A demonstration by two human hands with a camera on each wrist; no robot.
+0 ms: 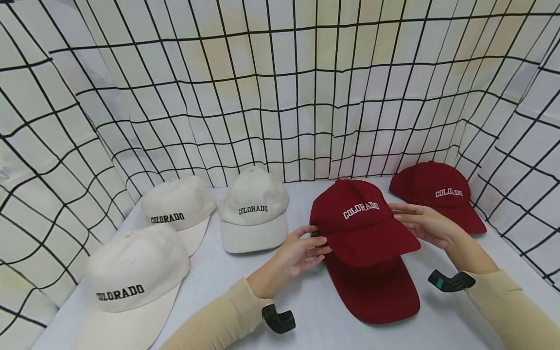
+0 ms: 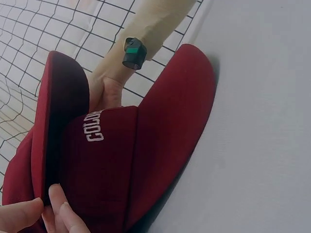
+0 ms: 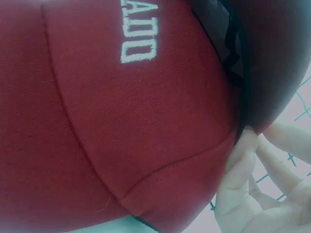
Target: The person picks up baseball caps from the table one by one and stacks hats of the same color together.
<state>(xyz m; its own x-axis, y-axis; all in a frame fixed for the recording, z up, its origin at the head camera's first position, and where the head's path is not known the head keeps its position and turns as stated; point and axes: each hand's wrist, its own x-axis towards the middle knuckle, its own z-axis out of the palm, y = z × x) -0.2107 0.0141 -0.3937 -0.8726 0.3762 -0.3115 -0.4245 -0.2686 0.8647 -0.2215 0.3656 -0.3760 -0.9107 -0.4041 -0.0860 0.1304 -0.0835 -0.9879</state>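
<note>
Both hands hold a dark red baseball cap (image 1: 354, 221) lettered COLORADO, its brim facing me, over a second red cap (image 1: 380, 299) whose brim pokes out below. My left hand (image 1: 302, 250) pinches the upper cap's left side where the brim begins. In the left wrist view, thumb (image 2: 22, 213) and fingertips meet at that cap's edge, and the lower cap's white letters show under it. On the opposite side, my right hand (image 1: 426, 226) grips the upper cap's edge. Its fingers (image 3: 238, 170) pinch there in the right wrist view, beside the lower cap's crown. The upper cap hides much of the lower crown.
Another red cap (image 1: 430, 189) sits at the back right. On the left are cream caps: one at the front (image 1: 140, 267), one behind it (image 1: 177, 204) and one nearer the middle (image 1: 253, 209). Black netting (image 1: 297, 90) over white cloth encloses the white tabletop (image 1: 210, 296).
</note>
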